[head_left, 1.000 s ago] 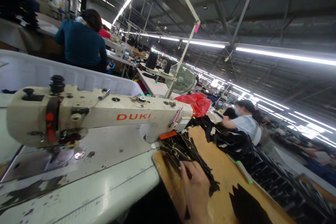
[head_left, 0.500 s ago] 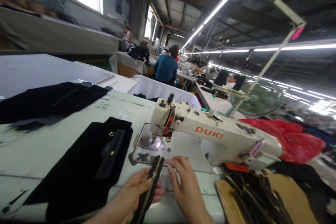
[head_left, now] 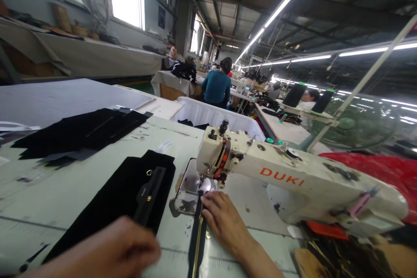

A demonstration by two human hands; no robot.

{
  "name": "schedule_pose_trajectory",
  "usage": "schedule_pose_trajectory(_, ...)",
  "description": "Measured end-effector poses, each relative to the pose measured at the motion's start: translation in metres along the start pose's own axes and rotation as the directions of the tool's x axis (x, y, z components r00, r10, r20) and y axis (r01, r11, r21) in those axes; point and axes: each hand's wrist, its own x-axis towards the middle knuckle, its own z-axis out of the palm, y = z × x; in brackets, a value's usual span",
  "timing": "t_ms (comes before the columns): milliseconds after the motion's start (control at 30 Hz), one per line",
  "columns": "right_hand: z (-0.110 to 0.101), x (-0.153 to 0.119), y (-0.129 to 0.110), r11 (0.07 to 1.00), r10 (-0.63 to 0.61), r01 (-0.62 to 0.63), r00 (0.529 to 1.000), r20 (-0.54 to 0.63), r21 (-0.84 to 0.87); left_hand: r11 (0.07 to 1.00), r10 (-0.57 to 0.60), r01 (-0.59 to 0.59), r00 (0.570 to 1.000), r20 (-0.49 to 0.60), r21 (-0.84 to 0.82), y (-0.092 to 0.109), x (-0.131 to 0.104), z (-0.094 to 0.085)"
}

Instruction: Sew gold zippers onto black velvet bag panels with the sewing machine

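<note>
A black zipper [head_left: 196, 243] with gold teeth lies lengthwise on the sewing machine's table, its far end at the needle area under the machine head [head_left: 211, 156]. My right hand [head_left: 223, 217] presses on that far end from the right, fingertips together on the tape. My left hand [head_left: 120, 243] is off the zipper, blurred by motion, over the near part of a black fabric panel [head_left: 107, 195]. Its fingers look curled, but the blur hides whether they hold anything. On the panel sits a dark strap piece [head_left: 151, 193] with gold-coloured fittings.
More black fabric pieces [head_left: 84, 132] lie at the back left. Behind the machine stands a white plastic bin [head_left: 221, 113]. Several gold-toothed zippers [head_left: 339, 252] are heaped at the lower right. A fan [head_left: 355, 124] and a red plastic bag [head_left: 368, 167] are at the right. A person in teal [head_left: 216, 87] sits ahead.
The zipper has moved forward, its far end now at the needle area. My left hand has let go of it and swung left; my right hand has come onto the tape. The view has shifted.
</note>
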Motion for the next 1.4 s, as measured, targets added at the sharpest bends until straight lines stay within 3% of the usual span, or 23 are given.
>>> schedule_pose_trajectory(33,0.001,-0.001,-0.001,1.0,0.007,-0.007,1.0,-0.01,0.019,0.992,0.029,-0.026,0.999,-0.024,0.126,0.0,0.019,-0.023)
schedule_pose_trajectory(67,0.002,-0.001,-0.002,0.999,0.017,-0.017,1.0,-0.015,0.037,0.905,0.142,-0.099,0.987,-0.075,0.414,0.0,0.04,-0.044)
schedule_pose_trajectory(133,0.004,-0.003,-0.005,0.997,0.034,-0.034,0.999,-0.012,0.062,0.836,0.202,-0.1,0.97,-0.133,0.539,-0.003,0.084,-0.075)
schedule_pose_trajectory(200,0.005,-0.005,-0.008,0.997,0.043,-0.042,0.999,-0.009,0.064,0.804,0.222,-0.118,0.969,-0.111,0.582,-0.009,0.118,-0.087)
schedule_pose_trajectory(267,0.007,-0.006,-0.009,0.998,0.038,-0.037,0.999,-0.029,0.048,0.791,0.24,-0.15,0.968,-0.076,0.593,-0.016,0.135,-0.08)
schedule_pose_trajectory(333,0.012,-0.008,-0.007,0.999,0.027,-0.026,0.998,-0.059,0.02,0.788,0.266,-0.179,0.962,-0.063,0.589,-0.021,0.138,-0.062)
schedule_pose_trajectory(500,0.024,-0.01,-0.002,0.997,0.009,-0.017,0.994,-0.107,-0.071,0.814,0.313,-0.245,0.949,-0.043,0.527,-0.014,0.123,-0.016)
schedule_pose_trajectory(633,0.02,-0.012,-0.012,0.993,0.038,-0.047,0.995,-0.089,-0.107,0.808,0.337,-0.243,0.938,-0.082,0.537,-0.01,0.105,0.016)
schedule_pose_trajectory(700,0.016,-0.013,-0.017,0.991,0.031,-0.042,0.995,-0.09,-0.13,0.747,0.401,-0.287,0.914,-0.062,0.6,-0.014,0.087,0.031)
schedule_pose_trajectory(800,0.014,-0.015,-0.019,0.99,0.026,-0.034,0.998,-0.064,-0.135,0.581,0.532,-0.42,0.844,0.066,0.697,-0.021,0.058,0.049)
schedule_pose_trajectory(900,0.014,-0.016,-0.019,0.989,0.038,-0.042,0.999,-0.035,-0.142,0.481,0.595,-0.485,0.792,0.134,0.73,-0.023,0.043,0.057)
schedule_pose_trajectory(1033,0.013,-0.017,-0.02,0.987,0.035,-0.037,0.999,-0.017,-0.158,0.403,0.627,-0.511,0.758,0.178,0.759,-0.022,0.045,0.059)
schedule_pose_trajectory(1233,0.013,-0.017,-0.02,0.985,0.018,-0.02,1.0,-0.012,-0.17,0.413,0.58,-0.481,0.794,0.183,0.773,-0.025,0.053,0.057)
schedule_pose_trajectory(1400,0.017,-0.018,-0.018,0.977,0.009,-0.018,0.999,-0.047,-0.211,0.434,0.577,-0.474,0.799,0.167,0.766,-0.03,0.06,0.06)
